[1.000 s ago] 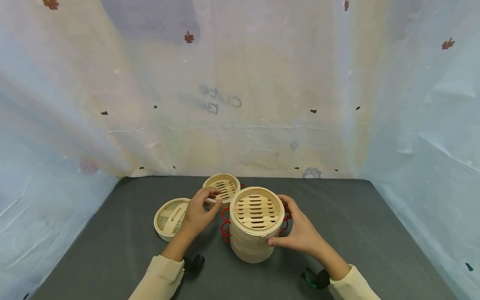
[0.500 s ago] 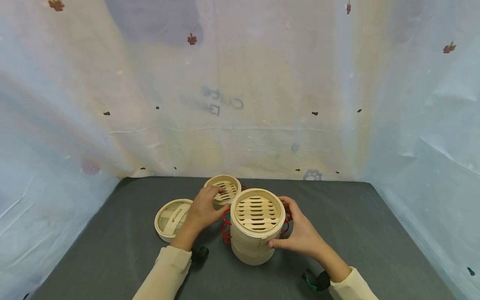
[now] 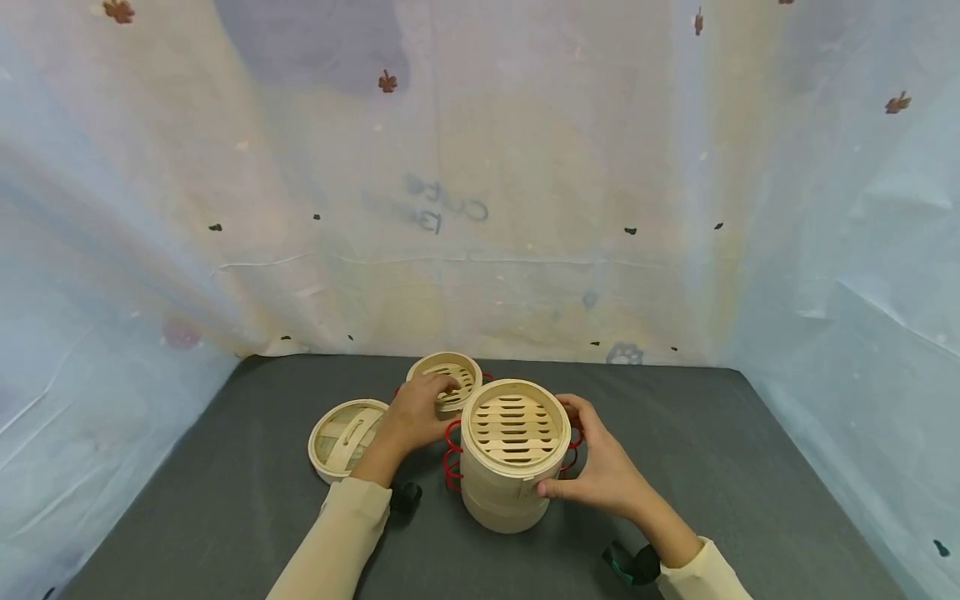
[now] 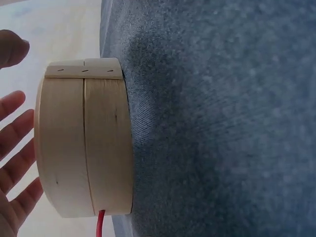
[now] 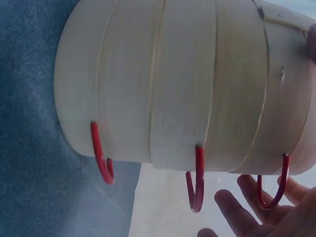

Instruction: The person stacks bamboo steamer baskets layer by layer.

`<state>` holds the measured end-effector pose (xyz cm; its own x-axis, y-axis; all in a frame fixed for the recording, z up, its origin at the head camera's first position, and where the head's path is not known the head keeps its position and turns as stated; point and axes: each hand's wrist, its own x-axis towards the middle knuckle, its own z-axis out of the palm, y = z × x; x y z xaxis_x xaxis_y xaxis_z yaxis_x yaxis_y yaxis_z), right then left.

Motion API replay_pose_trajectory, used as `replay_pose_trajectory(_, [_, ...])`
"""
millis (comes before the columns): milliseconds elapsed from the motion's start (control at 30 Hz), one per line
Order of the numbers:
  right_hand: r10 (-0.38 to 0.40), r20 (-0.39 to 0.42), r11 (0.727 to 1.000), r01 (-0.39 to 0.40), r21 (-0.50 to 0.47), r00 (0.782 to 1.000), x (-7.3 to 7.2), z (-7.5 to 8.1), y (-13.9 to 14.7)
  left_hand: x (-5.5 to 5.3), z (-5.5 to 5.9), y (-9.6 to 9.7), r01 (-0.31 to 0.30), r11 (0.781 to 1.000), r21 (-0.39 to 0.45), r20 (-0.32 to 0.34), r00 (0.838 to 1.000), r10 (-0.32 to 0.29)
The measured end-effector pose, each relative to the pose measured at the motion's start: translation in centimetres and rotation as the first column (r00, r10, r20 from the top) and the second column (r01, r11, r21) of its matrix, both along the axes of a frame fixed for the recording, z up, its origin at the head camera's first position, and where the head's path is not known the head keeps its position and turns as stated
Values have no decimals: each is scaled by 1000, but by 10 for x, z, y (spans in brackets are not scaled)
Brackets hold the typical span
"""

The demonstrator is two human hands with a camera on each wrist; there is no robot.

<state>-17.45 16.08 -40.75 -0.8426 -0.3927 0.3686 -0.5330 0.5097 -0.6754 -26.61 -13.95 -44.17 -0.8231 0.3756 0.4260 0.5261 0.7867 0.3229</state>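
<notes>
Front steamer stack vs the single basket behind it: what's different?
Height: the stack is several tiers tall; the basket is one low tier.
Handles: the stack shows three red loops down one side; the basket, just one in the left wrist view.
Hands: the right hand grips the stack; the left hand is at the basket, contact unclear.
Shared: round, pale wood, slatted inside, uncovered.
</notes>
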Motion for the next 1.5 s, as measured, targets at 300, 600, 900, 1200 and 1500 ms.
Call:
replay_pose_trajectory(300, [9,55,1000,-8,-26,998,-1,-2,-3,-6,-3,3,11,998,-65,-30,999,-13])
replay_pose_trajectory(600, [14,85,1000,-13,-11,996,-5,-2,-2,-8,-4,4,68,997,-25,-33,997,-69])
replay_pose_trajectory(900, [9,102,1000,-10,15,995,-6,0,-1,-9,-7,3,52,999,6,13,999,-52])
replay_pose_trajectory(1200, [12,119,1000,-16,27,993,-5,2,2,-13,-11,4,35,999,-8,45,998,-34])
replay_pose_trajectory(1500, [22,88,999,-25,39,996,-9,0,4,-17,-12,3,26,999,-44,30,999,-24])
